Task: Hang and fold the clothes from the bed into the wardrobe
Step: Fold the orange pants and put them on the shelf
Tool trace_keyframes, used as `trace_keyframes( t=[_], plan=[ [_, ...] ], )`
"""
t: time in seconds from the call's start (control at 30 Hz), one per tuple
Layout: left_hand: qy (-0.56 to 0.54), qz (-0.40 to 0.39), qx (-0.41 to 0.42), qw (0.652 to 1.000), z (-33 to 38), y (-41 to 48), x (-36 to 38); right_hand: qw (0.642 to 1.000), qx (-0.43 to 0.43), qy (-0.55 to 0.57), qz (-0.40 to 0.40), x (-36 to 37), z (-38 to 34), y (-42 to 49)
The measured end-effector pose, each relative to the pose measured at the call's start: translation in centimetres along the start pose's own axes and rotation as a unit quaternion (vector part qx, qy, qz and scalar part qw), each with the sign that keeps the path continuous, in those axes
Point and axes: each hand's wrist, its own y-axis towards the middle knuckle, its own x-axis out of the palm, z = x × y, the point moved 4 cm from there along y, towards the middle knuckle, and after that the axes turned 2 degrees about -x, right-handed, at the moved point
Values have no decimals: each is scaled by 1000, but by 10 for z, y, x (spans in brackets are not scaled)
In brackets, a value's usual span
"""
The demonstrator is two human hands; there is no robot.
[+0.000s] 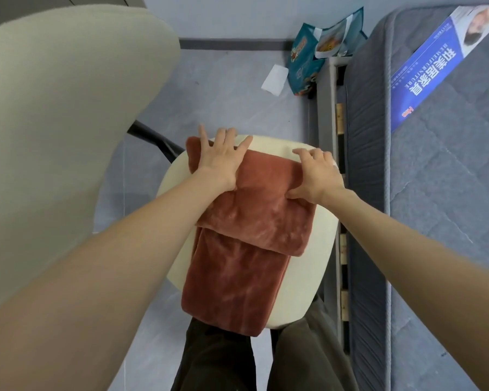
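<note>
Finds rust-red plush garment [254,227] folded on cream chair seat [315,249] at centre frame, flattened by spread left hand [220,162], far-right fold edge gripped by curled right hand [314,176]; judges it soft, light, floppy, best lifted from under the fold.
</note>
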Motion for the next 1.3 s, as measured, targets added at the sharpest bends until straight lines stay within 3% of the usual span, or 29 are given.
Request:
trace_keyframes(
  t=[0.17, 0.27, 0.43, 0.73, 1.0, 1.1, 1.17, 1.23, 1.3],
  plan=[
    [-5, -72, 41, 997, 5, 19, -2, 998, -12, -13, -66, 5, -7, 11],
    [-10, -54, 58, 997, 3, 17, -7, 998, -20, 1, -65, 4, -9, 2],
    [-32, 39, 60, 997, 2, -11, -12, 996, -81, 6, 32, -3, -11, -32],
    [-64, 211, 30, 975, 9, -24, -63, 972, -93, -27, 213, -55, -5, -49],
    [-64, 384, 27, 921, 16, -44, -66, 914, -105, -110, 376, -71, -4, -70],
    [-50, 282, 56, 956, 17, -52, -30, 936, -169, -114, 287, -42, -6, -83],
    [-43, 200, 67, 977, 14, -64, 2, 965, -197, -112, 133, -12, -9, -91],
    [-67, 144, 67, 985, 9, -78, 25, 983, -174, -51, -7, 16, -9, -99],
    [-90, 125, 68, 986, 5, -87, 35, 990, -127, 51, -12, 24, -8, -107]
  ],
)
